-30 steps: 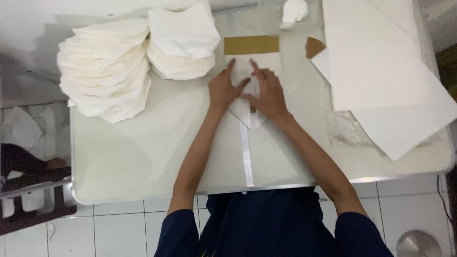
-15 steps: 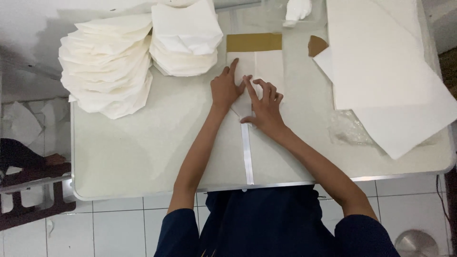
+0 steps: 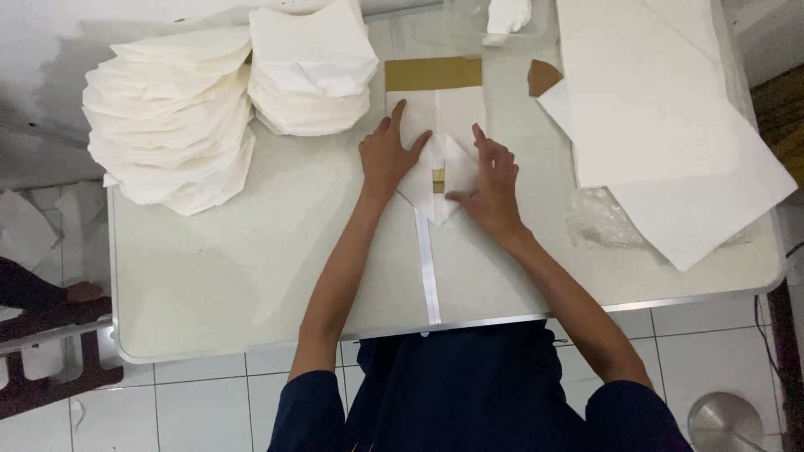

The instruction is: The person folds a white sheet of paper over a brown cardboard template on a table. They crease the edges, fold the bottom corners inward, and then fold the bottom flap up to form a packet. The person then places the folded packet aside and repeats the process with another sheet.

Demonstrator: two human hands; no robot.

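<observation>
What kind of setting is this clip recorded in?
Probably a small paper-folding workroom: stacks of folded white paper and large flat sheets lie on a folding table over a white tiled floor.

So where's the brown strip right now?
In the head view, the brown strip lies flat at the table's far edge, just beyond the folded paper under both hands.

Left hand and right hand: flat on white folded paper, fingers spread, its point between the thumbs; paper stacks beyond left fingers.
</observation>
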